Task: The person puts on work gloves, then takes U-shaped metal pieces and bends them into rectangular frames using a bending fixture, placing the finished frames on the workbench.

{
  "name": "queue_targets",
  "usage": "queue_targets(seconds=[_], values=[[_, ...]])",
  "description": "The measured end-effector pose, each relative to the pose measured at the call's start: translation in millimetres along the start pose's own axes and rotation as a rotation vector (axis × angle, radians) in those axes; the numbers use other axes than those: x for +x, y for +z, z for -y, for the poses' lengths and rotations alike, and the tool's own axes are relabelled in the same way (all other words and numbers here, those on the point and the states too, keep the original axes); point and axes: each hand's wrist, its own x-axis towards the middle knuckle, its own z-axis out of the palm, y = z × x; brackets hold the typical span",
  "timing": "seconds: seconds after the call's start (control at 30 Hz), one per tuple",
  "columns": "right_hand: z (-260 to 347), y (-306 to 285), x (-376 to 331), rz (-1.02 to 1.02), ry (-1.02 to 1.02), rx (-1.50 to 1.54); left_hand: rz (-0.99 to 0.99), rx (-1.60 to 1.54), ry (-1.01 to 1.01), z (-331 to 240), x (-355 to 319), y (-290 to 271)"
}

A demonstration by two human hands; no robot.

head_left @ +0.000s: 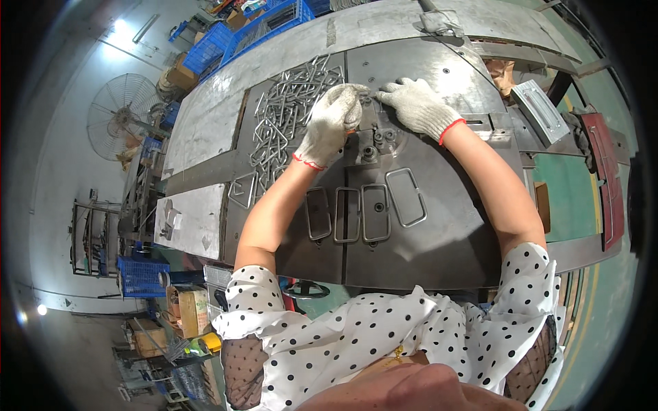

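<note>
My left hand (332,120), in a white knit glove with a red cuff, is curled closed beside a bolted metal fixture (369,155). What its fingers hold, if anything, is hidden; a speck of orange shows by the palm. Across the fixture's far end, my right hand (419,108), gloved alike, rests with fingers stretched toward the left, apart from one another. Several rectangular bent wire frames (406,197) lie in a row on the dark steel table (439,253) between my forearms. Left of my left hand spreads a heap of bent metal wire pieces (284,103).
Blue crates (267,31) stand beyond the table's far left edge. A pale metal box (540,111) sits at the right, near a red panel (603,179). A slotted metal bar (490,125) lies right of my right hand. A large fan (120,116) stands far left.
</note>
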Motion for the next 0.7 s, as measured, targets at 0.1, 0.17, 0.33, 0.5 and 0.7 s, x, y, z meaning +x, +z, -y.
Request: queue_targets(seconds=[0.1,0.17,0.33,0.5,0.7], values=[[-3.2,-1.2,-1.5,0.04,0.007,0.014,0.006,-0.103,-0.144,-15.6,-1.8,-0.3],[-4.1,1.0,-1.4,0.023,0.013,0.014,0.018,-0.095,-0.206,-15.6,-0.9,-0.5],[2.7,-3.8,-0.8,0.025,0.011,0.026,-0.001,0.002,-0.114,-5.5,-1.6,-0.9],[-0.8,-1.7,-1.2,0.01,0.006,0.018,-0.008,-0.048,-0.033,-2.1,0.2,-0.9],[0.2,-3.1,1.0,0.047,0.014,0.014,-0.015,-0.05,0.084,-0.5,-0.7,0.9]])
